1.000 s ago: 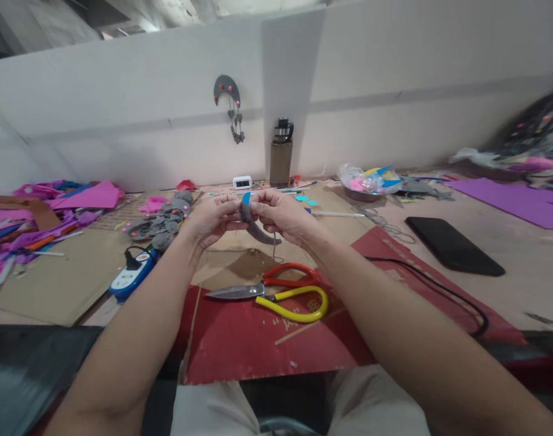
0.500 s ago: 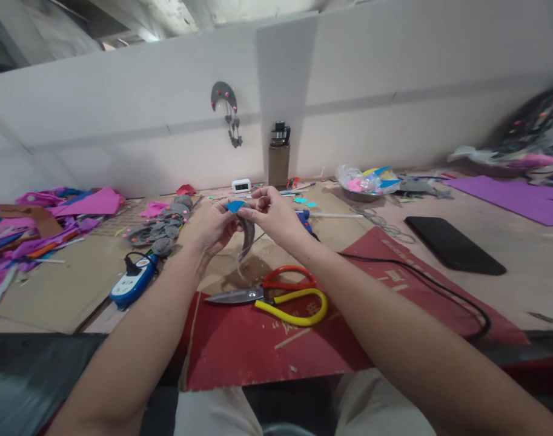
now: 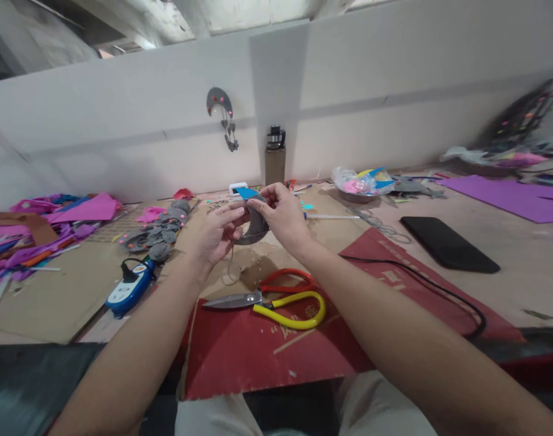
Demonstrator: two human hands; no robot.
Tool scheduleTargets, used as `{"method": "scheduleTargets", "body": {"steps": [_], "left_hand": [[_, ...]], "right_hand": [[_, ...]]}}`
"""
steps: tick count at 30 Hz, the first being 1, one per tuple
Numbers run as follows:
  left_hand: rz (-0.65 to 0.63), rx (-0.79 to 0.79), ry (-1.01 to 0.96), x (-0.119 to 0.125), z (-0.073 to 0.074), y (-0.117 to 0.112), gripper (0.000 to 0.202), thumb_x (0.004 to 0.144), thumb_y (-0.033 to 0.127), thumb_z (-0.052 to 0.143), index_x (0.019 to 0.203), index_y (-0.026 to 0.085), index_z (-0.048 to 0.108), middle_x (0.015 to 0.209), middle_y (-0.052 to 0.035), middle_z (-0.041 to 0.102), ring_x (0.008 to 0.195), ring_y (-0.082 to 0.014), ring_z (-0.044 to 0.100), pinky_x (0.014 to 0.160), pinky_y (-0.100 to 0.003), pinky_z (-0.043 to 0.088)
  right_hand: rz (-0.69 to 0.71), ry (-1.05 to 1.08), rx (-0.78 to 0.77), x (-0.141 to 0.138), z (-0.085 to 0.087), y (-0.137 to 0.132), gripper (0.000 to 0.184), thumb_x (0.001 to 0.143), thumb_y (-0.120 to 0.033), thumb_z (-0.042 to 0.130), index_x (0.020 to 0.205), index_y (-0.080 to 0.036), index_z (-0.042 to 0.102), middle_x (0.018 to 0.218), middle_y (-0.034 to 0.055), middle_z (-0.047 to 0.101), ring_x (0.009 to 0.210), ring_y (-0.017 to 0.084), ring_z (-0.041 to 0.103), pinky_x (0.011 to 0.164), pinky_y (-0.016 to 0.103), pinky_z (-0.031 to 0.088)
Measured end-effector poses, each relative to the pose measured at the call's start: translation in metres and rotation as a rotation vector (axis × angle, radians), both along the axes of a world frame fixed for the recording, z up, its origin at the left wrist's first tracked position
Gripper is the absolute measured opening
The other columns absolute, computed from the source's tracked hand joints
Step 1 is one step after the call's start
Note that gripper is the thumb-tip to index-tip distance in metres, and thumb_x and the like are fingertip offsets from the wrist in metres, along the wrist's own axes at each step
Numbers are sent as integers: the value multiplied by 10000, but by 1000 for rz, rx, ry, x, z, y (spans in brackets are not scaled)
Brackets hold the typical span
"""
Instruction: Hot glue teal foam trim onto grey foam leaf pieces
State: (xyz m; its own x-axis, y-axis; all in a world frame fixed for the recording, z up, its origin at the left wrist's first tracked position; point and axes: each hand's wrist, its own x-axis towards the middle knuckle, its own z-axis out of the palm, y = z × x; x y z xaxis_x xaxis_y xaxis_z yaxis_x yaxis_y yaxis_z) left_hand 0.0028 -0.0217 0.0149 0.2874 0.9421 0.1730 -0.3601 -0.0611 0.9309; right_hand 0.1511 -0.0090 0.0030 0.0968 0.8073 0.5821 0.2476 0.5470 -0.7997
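Above the red card (image 3: 240, 375), a grey crescent (image 3: 257, 234) is held up between both hands. Its upper end is pinched by the right hand (image 3: 286, 219), thumb over the front; its left side is gripped at the fingertips of the left hand (image 3: 215, 237), lower fingers curled, contact partly hidden. A blue piece (image 3: 247, 192) is set at the crescent's top — whether bonded or only pressed there cannot be told.

Just changed: half a second ago the crescent was seen nearly edge-on; now it has been turned and its broad face is shown. Blue piece has been tilted with it. Cord (image 3: 231, 266) now hangs below the left hand. Reads as repositioning — nothing has been let go, so both hands are judged tied up. Scissors (image 3: 251, 299) are left lying on the card, untouched.

Labels: printed characters and a quote mark are seen on the card, partly covered by the scissors, not legible. No brand can be read on the bottle (image 3: 275, 166), phone (image 3: 449, 243) or power strip (image 3: 129, 295). Clock (image 3: 233, 191) is partly blocked, display unreadable.
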Motion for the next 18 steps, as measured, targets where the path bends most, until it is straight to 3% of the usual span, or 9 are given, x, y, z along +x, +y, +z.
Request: {"method": "scheduleTargets", "body": {"steps": [2,6,10,14,18], "left_hand": [[6,29,35,-1,-1,1,239,681,175,738,914,137,707,916,-69,714,683,-99,648,382,-106,385],[73,90,64,-2,-4,3,194,668,203,770,848,148,724,868,-41,717,693,-109,660,600,-176,555],[115,151,104,-3,-5,5,166,661,230,780,805,164,732,879,-36,723,825,-164,683,738,-237,570],[139,142,122,-5,-4,6,170,658,256,783,787,159,728,861,-35,718,812,-161,682,756,-244,562],[178,81,74,-9,-5,8,189,648,240,785,790,142,709,850,-42,713,772,-150,682,733,-253,565]], "right_hand": [[2,-10,15,0,0,0,296,735,-426,671,839,-191,522,712,-28,495,661,119,453,641,268,362],[4,-37,18,-1,-2,-1,280,742,-415,663,832,-196,513,724,-25,503,678,121,454,654,270,361],[19,-45,7,-2,-3,0,276,739,-413,663,825,-196,517,714,-28,503,666,120,451,643,269,362],[44,-6,-12,-3,-5,4,308,718,-430,678,832,-190,522,714,-33,495,657,112,447,633,266,368],[180,43,-104,-4,-7,9,345,716,-469,662,857,-187,522,720,-37,484,652,105,439,612,257,378]]}}
